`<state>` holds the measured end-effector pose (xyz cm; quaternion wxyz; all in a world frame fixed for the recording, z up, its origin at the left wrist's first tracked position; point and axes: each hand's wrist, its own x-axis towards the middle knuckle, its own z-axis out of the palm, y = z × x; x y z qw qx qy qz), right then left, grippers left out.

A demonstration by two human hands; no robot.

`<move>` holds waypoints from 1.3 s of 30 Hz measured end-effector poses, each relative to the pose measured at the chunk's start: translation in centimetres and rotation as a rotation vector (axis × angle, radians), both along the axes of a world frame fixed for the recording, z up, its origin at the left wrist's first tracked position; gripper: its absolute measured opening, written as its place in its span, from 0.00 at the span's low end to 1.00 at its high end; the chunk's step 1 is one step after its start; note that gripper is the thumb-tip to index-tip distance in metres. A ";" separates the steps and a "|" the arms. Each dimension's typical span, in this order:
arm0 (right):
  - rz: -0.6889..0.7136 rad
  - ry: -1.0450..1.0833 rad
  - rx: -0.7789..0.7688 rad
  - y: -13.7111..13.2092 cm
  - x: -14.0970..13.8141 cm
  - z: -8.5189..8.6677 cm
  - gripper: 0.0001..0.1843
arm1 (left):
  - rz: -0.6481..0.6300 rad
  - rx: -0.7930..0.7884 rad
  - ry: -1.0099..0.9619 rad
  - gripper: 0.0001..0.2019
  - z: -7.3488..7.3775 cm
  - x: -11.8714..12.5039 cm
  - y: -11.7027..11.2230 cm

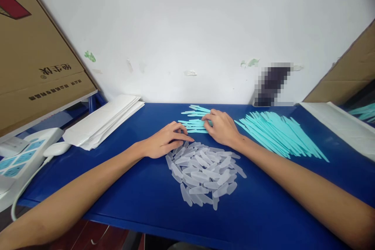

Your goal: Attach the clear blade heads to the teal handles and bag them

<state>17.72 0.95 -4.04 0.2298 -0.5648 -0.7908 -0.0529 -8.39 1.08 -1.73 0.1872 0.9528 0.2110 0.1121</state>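
Note:
My right hand [222,127] is bent over the right ends of a row of slim turquoise eyebrow razors [191,125], its thumb and fingers closed around one of them. My left hand [167,140] hovers by the row's left ends with fingers stretched and apart, and I see nothing held in it. A few more razors lie fanned out behind the row. Directly below both hands is a heap of translucent plastic blade covers [202,172]. To the right of my right wrist, a large pile of turquoise razors [281,134] lies slanted on the blue table [131,191].
White paper envelopes [102,121] are stacked at the left, beside a power strip [26,158] with a white cable. Cardboard boxes [38,54] stand left and right. A blurred dark phone-like object [272,84] leans against the wall [181,27]. A white tray [340,125] lies far right.

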 end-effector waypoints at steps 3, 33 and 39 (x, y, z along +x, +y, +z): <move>-0.066 0.087 0.041 -0.2 0.0 0.1 0.13 | -0.020 0.025 0.025 0.18 0.1 0.0 -0.1; 0.149 0.037 0.039 -0.4 0.1 0.2 0.12 | 0.626 -0.630 -0.862 0.25 -1.5 -1.0 2.7; 0.181 0.029 0.038 -0.8 -0.1 0.4 0.13 | 0.645 -0.776 -0.891 0.20 -1.6 -1.1 3.0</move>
